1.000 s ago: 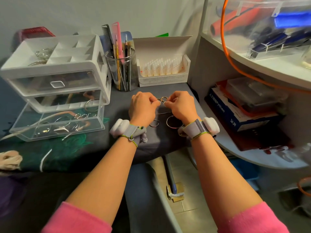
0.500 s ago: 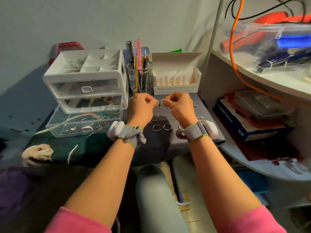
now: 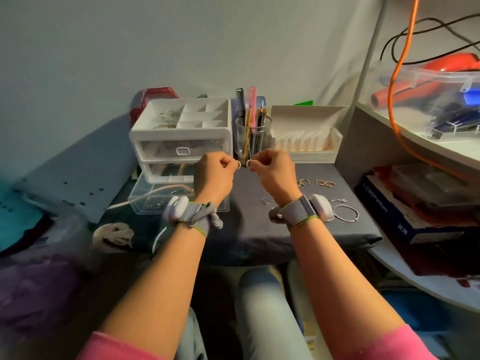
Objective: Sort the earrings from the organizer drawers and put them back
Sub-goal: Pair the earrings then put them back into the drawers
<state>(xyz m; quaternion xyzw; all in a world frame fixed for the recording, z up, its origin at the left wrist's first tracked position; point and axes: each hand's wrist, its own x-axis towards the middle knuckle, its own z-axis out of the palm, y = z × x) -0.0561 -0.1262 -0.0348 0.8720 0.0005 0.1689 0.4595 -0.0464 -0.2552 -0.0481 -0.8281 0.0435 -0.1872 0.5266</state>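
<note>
My left hand (image 3: 213, 175) pinches a small ring earring (image 3: 238, 164) between thumb and finger. My right hand (image 3: 274, 170) pinches a matching small earring (image 3: 248, 163), a short gap from the other. Both hands hover above the grey pad (image 3: 246, 224). The white organizer (image 3: 181, 136) stands behind my left hand, with jewellery in its top tray. A clear drawer (image 3: 145, 201) lies pulled out in front of it, holding hoops. Gold earrings (image 3: 324, 183), a silver hook earring (image 3: 265, 201) and a large silver hoop (image 3: 346, 213) lie on the pad to the right.
A clear cup of combs and brushes (image 3: 250, 136) stands behind my hands. Beside it is an open white box (image 3: 306, 141). White shelves (image 3: 415, 141) on the right carry books, clear bins and an orange cable. Cloth is heaped at the left.
The view has tilted up and my hands have lifted off the pad. The two small earrings have come a little apart between my hands. More earrings on the pad show at the right.
</note>
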